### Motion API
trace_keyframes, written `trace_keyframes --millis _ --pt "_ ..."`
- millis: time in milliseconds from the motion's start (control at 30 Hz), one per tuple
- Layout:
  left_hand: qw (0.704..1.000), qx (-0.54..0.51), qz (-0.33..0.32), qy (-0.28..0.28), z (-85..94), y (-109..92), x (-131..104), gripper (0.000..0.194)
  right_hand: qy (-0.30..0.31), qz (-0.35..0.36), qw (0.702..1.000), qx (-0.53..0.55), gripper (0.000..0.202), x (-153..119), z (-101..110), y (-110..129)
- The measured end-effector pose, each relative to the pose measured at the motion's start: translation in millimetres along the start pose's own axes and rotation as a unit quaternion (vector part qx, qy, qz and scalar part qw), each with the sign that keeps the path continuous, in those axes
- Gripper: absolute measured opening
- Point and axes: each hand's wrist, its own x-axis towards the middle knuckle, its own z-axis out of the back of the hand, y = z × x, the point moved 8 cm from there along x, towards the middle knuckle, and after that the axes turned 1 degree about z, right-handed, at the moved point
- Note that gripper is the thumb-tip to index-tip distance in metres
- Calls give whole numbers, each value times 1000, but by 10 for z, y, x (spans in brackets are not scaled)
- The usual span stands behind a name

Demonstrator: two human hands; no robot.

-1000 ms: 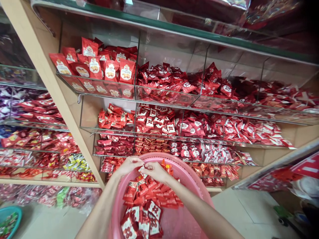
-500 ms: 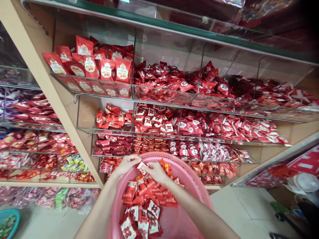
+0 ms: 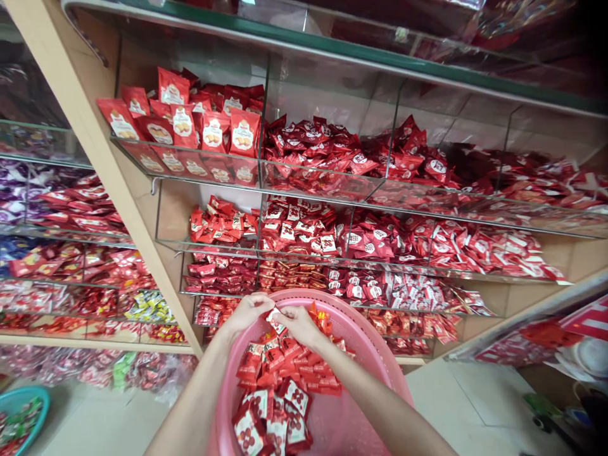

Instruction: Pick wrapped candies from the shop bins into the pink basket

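A small red and white candy packet [image 3: 276, 321] is pinched between my two hands, over the far part of a pink plastic basket [image 3: 380, 354]. My left hand [image 3: 250, 315] grips its upper left edge. On the opposite side, the fingers of my right hand [image 3: 298, 324] close on the packet too. Below them in the basket lie several red packets with dark lettering [image 3: 280, 361]. Nearer to me is a heap of red and white packets printed with round red shapes [image 3: 273, 418]. Some orange-red wrappers [image 3: 322, 318] show behind my right hand.
Glass shelves with dividers [image 3: 327, 202] stand in front, filled with red snack packets [image 3: 313, 145]. A wooden upright [image 3: 95, 158] parts them from more shelves at left. A teal basin [image 3: 42, 418] of wrapped sweets and plastic bags [image 3: 152, 373] sit on the floor.
The view has shifted slightly, so the shelves appear a little further right. Both hands still hold the small packet at nearly the same spot over the basket.
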Motion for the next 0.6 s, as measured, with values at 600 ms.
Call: trace_keyframes --millis 600 --pt "998 -20 53 14 -23 21 -1 27 0 29 1000 0 35 -30 -39 151"
